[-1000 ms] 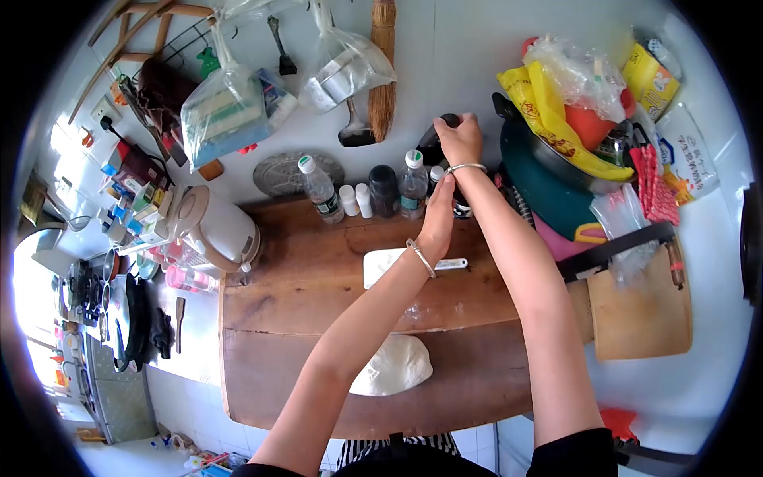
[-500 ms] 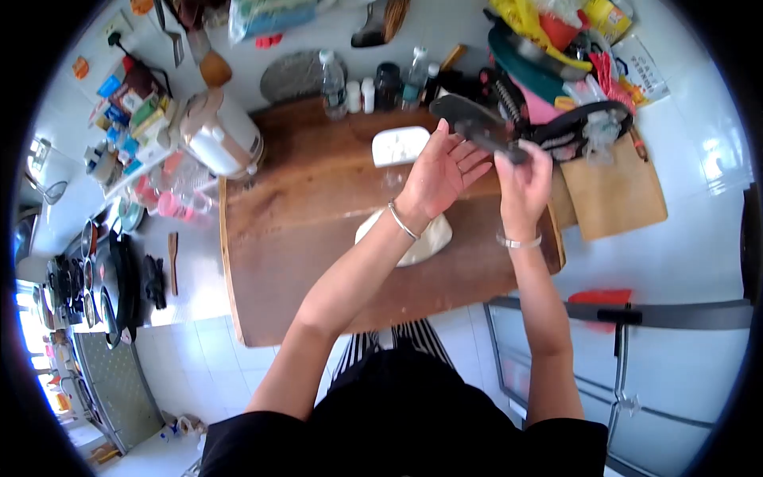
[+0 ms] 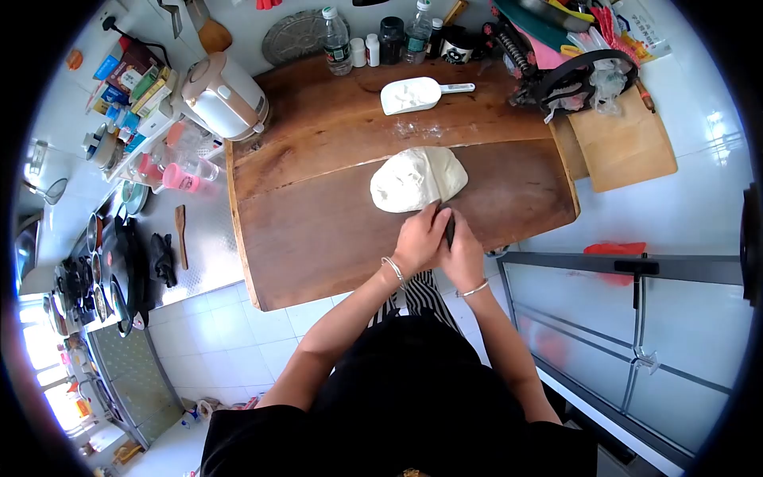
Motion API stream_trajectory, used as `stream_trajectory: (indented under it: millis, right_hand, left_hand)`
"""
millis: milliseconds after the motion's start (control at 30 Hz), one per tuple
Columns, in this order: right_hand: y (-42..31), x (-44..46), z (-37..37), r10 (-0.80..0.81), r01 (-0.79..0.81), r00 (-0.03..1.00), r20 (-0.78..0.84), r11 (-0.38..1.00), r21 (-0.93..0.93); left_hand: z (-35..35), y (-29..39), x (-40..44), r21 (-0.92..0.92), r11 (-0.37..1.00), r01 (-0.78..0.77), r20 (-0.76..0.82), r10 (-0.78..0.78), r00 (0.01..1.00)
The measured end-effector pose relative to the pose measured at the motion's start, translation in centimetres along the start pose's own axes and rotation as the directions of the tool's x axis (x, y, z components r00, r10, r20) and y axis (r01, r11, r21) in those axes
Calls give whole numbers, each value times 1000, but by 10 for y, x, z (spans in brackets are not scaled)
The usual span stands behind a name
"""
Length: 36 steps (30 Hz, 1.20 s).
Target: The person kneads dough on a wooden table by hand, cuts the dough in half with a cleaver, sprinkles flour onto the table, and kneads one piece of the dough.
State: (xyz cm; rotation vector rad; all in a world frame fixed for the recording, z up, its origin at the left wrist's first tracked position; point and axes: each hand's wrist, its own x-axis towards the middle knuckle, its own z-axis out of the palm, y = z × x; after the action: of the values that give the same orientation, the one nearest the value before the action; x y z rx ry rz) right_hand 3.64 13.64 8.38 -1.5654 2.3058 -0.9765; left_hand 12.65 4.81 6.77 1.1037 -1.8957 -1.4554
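Observation:
A lump of white dough (image 3: 405, 181) lies on the wooden board (image 3: 310, 230), with a line across it towards its right side. At its near edge my right hand (image 3: 462, 253) is wrapped round the dark handle of a knife (image 3: 450, 230). My left hand (image 3: 420, 238) is closed beside it, its fingers pressed together at the knife's dark front part. The blade itself is mostly hidden by my hands and the dough. Beyond the dough, a white scoop (image 3: 411, 95) holding white powder rests on the board.
Bottles (image 3: 336, 44) and jars stand along the board's back edge. A kettle (image 3: 225, 97) is at the back left. On the right are a black-handled pan (image 3: 588, 79), a tan cutting board (image 3: 624, 143) and a glass-doored cabinet (image 3: 572, 302).
Both hands have come down and nearer my body, bringing the dark knife from the back right to the dough. My left hand, spread before, has closed. The view has tilted downward.

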Motion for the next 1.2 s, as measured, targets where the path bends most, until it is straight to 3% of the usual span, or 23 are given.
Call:
stream_trajectory:
  millis: [33,67,100,167,267,300,367,500,733,833,900,1000,1067,1200]
  right_hand:
    - [3,2,2,5,-5,1000,0,1000,5]
    - [8,4,3,-46,50,998,-44,996,75]
    - [11,3,3,-92,104,992,-90,985,140]
    - [12,-2,2,-76,87,995,-70,984,158]
    - [25,-13,12,-133,153,982,-134,977,146]
    - [29,-17,14,-82,96,993,-82,976,195]
    - [42,-21,18,-27,31,999,-20,971,235]
    - [38,2,28,17,-28,997,71,988,153]
    - [27,69,53,71,-91,981,181,990,108]
    - [34,37,27,55,-89,983,177,978,187]
    - [45,-2,25,2,-14,999,54,974,225]
    - [51,-1,42,-11,11,1000,-3,969,249]
    - [40,38,54,61,-81,991,123,982,171]
    - [26,98,72,95,-115,974,207,990,86]
  left_hand:
    - [-2,-2,-1,-49,998,-36,-15,35,999]
    - [-8,-6,2,51,987,-152,-100,156,983]
    - [-15,-3,7,135,985,-110,-114,126,985]
    - [-14,-19,31,280,919,-276,-301,357,884]
    - [-5,-54,64,411,887,-210,-325,358,875]
    - [-3,-60,69,409,888,-209,-323,355,877]
    - [2,-74,74,608,781,-142,-256,362,896]
    - [-1,-74,71,631,772,-83,-218,279,935]
    - [-4,-82,76,622,779,-78,-278,313,908]
    - [-4,-83,68,614,782,-104,-255,322,912]
    - [-6,-80,67,605,790,-97,-262,313,913]
    - [-5,-76,66,591,803,-75,-284,294,912]
    - [-7,-78,63,593,802,-67,-295,294,909]
    - [-11,-83,53,585,807,-79,-268,285,920]
